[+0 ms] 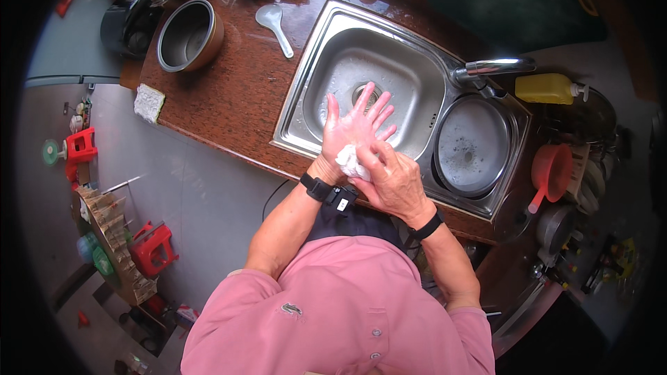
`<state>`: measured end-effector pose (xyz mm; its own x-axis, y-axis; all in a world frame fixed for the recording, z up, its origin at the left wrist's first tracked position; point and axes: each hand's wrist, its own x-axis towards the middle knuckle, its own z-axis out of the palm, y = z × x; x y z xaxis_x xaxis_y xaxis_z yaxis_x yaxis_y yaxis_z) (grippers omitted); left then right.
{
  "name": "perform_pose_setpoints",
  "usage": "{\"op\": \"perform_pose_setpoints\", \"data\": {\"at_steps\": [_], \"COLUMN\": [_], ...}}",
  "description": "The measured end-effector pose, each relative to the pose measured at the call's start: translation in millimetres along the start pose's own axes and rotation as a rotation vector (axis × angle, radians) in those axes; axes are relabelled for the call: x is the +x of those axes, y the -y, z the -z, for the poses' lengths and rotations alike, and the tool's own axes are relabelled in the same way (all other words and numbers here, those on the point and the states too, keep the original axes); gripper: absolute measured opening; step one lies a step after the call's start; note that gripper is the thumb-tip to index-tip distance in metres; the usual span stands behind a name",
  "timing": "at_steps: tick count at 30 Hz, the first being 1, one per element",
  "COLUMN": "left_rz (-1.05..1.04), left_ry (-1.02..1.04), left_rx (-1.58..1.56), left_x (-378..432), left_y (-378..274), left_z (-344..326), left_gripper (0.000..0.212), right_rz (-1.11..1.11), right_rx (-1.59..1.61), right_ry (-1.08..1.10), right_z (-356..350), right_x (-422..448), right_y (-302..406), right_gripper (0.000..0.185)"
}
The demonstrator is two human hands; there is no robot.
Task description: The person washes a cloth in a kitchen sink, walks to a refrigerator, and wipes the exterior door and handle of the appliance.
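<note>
Palm up, with its fingers spread, my left hand (351, 127) is over the near edge of the stainless steel sink (333, 70). My right hand (396, 179) pinches a crumpled white tissue or cloth (351, 162) against the heel of my left palm, near the wrist. Beyond my left fingers the drain (366, 98) shows in the basin, among scattered water drops. A chrome faucet (497, 66) stands at the sink's right side. In the smaller right basin sits a round metal lid or pan (471, 135) with dark specks.
On the brown stone counter (245, 99) are a metal inner pot (190, 36), a white spoon (276, 26) and a folded white cloth (149, 104) at the left edge. To the right stand a yellow pump bottle (544, 88) and a red dipper (551, 169). Red stools (153, 250) are on the floor.
</note>
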<state>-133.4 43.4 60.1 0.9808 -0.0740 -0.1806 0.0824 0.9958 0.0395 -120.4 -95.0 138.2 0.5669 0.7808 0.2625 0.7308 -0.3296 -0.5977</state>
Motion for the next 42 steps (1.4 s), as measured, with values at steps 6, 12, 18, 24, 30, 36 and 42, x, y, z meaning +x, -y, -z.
{"op": "perform_pose_setpoints", "data": {"at_steps": [6,12,18,24,30,36,42], "left_rz": [0.002,-0.001,0.01,0.02,-0.014,-0.032,-0.058], "left_ry": [-0.049,-0.025,-0.027,-0.04,-0.014,0.028,0.049], "left_rx": [-0.077,-0.151,-0.071,-0.199,-0.243,-0.289,-0.275], "left_x": [-2,-7,-8,-13,-16,-12,-15], "left_y": [2,0,1,3,-3,-3,-2], "left_z": [-2,-7,-1,-10,-8,-15,-20], "left_gripper": [0.084,0.081,0.083,0.08,0.076,0.06,0.063], "right_rz": [-0.158,-0.402,0.03,-0.641,-0.773,-0.856,-0.884], "right_rx": [-0.303,-0.16,-0.237,-0.136,0.215,0.464,0.574], "right_ry": [-0.048,-0.319,-0.177,-0.265,-0.343,-0.329,-0.309], "right_z": [-26,-5,-17,-15,-1,-24,-22], "right_x": [2,7,3,1,-19,-39,-38], "right_y": [-33,-59,-22,-81,-94,-106,-101], "right_gripper": [0.029,0.031,0.032,0.027,0.034,0.036,0.036]}}
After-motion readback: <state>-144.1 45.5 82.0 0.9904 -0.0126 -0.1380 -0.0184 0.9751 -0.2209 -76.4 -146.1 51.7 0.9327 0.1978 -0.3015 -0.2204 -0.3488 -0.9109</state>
